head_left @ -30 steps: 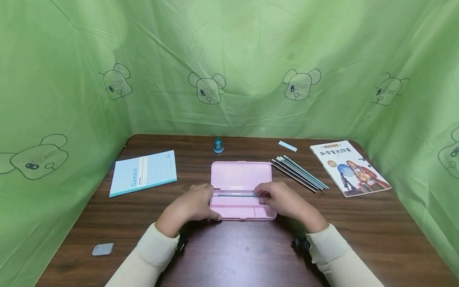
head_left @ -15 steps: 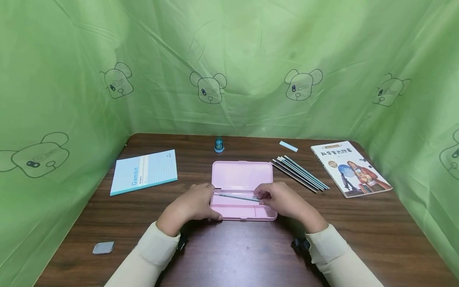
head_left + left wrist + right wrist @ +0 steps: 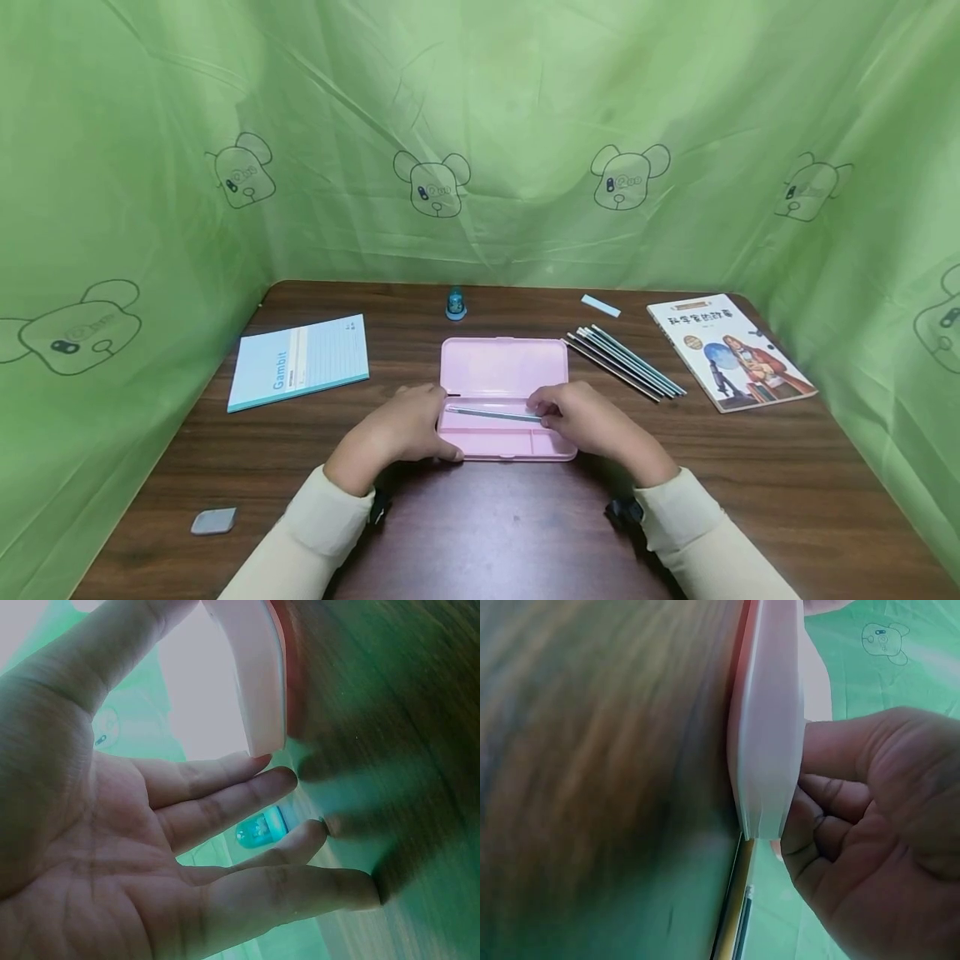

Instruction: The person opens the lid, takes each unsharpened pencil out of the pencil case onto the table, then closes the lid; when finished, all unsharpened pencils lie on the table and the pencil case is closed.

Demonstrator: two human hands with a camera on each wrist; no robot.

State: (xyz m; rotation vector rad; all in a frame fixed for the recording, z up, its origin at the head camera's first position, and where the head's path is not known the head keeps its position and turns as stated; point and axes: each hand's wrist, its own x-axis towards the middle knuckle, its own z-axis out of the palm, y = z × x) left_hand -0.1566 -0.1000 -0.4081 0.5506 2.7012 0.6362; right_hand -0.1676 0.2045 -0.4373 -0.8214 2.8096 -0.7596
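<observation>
A pink pencil case (image 3: 504,367) lies open mid-table, its lid folded back. My left hand (image 3: 401,425) rests against the left end of the case, thumb at the near corner. In the left wrist view its fingers (image 3: 225,806) are fairly straight and spread. Inside the case, a slim pencil (image 3: 491,413) slants slightly across the rear compartment. My right hand (image 3: 588,419) reaches over the right end, fingers curled, and pinches the pencil's right end, which the fingers cover. In the right wrist view the case's side wall (image 3: 769,727) hides the fingertips.
Several pencils (image 3: 626,364) lie right of the case. Behind them are a pale blue strip (image 3: 601,306) and a book (image 3: 731,352). A blue sharpener (image 3: 456,305) stands at the back. A notebook (image 3: 298,362) lies left, with a grey eraser-like piece (image 3: 213,522) nearer.
The pencil lay parallel to the case's long side; my right hand has swung its right end towards me, so it slants. The left hand and the case have stayed put.
</observation>
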